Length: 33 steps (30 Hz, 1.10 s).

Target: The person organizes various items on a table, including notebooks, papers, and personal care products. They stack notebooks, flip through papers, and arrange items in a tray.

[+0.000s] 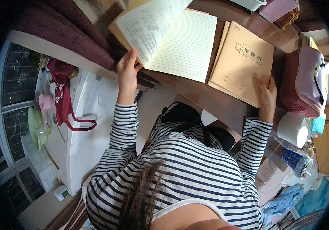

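Observation:
An open notebook [191, 44] lies on the dark table, its right-hand page lined and without writing. The raised left-hand pages [143, 30] are covered in handwriting and curve upward. My left hand [127, 73] grips the lower left corner of these pages and the cover, thumb on top. To the right, a tan exercise book [245, 57] with green print lies closed, with another tan cover showing under its left edge. My right hand [267, 94] holds its lower right edge, thumb on the cover and the other fingers mostly hidden behind it.
A pink and maroon pencil case [304, 82] stands right of the exercise book. Below it are a white roll [292, 130] and a blue patterned cup [296, 159]. Pink and white boxes [277, 9] sit at the far edge. A dark red curtain [65, 30] hangs at left.

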### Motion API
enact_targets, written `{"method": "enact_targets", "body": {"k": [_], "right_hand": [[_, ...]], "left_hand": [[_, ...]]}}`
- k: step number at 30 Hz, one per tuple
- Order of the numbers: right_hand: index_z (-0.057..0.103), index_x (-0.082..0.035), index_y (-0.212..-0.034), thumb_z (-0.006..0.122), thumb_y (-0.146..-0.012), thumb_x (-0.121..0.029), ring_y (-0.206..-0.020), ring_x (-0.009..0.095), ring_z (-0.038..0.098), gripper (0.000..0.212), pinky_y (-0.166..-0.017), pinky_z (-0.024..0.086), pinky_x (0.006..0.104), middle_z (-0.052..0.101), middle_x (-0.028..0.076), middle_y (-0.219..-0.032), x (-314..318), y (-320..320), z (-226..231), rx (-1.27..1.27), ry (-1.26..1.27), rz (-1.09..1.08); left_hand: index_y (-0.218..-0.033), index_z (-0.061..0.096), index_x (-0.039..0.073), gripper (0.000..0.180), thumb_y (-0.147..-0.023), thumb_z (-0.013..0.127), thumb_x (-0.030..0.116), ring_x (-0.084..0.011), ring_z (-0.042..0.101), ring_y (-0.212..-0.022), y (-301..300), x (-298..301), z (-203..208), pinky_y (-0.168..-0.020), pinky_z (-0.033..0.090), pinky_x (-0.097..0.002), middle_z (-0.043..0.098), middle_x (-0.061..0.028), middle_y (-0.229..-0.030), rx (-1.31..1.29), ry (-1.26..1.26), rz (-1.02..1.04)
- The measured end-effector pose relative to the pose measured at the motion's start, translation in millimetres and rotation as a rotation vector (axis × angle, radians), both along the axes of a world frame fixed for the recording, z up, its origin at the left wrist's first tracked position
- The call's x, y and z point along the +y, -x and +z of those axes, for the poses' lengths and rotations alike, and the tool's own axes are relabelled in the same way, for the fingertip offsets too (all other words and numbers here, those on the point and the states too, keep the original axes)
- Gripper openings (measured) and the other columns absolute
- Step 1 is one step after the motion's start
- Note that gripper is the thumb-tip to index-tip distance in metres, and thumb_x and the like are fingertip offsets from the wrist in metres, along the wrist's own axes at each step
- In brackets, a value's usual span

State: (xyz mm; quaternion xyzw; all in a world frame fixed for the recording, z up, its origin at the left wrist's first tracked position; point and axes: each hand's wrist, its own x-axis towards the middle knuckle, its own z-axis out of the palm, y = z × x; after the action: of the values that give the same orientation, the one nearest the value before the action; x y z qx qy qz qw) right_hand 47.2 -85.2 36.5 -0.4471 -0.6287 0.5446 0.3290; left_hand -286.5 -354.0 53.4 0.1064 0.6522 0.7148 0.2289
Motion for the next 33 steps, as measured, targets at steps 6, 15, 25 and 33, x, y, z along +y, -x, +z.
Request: {"method": "enact_targets", "body": {"k": [6, 15, 25, 33], "right_hand": [[0.053, 0.007, -0.114, 0.068, -0.085, -0.015, -0.089, 0.015, 0.060, 0.039, -0.075, 0.048, 0.0249, 0.064, 0.012, -0.102, 2, -1, -4, 0.031, 0.015, 0.016], [0.054, 0.006, -0.112, 0.068, -0.085, -0.013, -0.089, 0.016, 0.060, 0.036, -0.077, 0.047, 0.0255, 0.064, 0.012, -0.102, 2, -1, -6, 0.089, -0.002, 0.022], [0.054, 0.006, -0.110, 0.068, -0.085, -0.012, -0.088, 0.015, 0.059, 0.034, -0.076, 0.047, 0.0255, 0.064, 0.011, -0.100, -2, 1, 1, 0.024, 0.007, 0.010], [0.052, 0.006, -0.114, 0.063, -0.088, -0.009, -0.091, 0.014, 0.059, 0.032, -0.077, 0.047, 0.0243, 0.063, 0.010, -0.103, 0, -1, -4, 0.076, 0.022, 0.018]], "left_hand": [[-0.117, 0.058, -0.001, 0.047, -0.091, 0.057, 0.038, -0.0319, 0.050, -0.118, 10, 18, 17, -0.098, 0.040, -0.0389, 0.054, -0.0219, -0.124, 1.093, 0.660, -0.245], [-0.113, 0.053, -0.004, 0.066, -0.070, 0.078, 0.041, -0.0352, 0.050, -0.107, 7, 47, 16, -0.091, 0.044, -0.0429, 0.053, -0.0227, -0.110, 1.023, 0.940, -0.359], [-0.110, 0.052, -0.006, 0.064, -0.069, 0.078, 0.036, -0.0331, 0.059, -0.099, 18, 69, 5, -0.086, 0.047, -0.0392, 0.060, -0.0222, -0.104, 0.856, 0.836, -0.425], [-0.113, 0.050, -0.002, 0.031, -0.091, 0.056, 0.019, -0.0217, 0.065, -0.082, 27, 79, 19, -0.074, 0.050, -0.0324, 0.066, -0.0165, -0.092, 0.592, 0.186, -0.361]]}}
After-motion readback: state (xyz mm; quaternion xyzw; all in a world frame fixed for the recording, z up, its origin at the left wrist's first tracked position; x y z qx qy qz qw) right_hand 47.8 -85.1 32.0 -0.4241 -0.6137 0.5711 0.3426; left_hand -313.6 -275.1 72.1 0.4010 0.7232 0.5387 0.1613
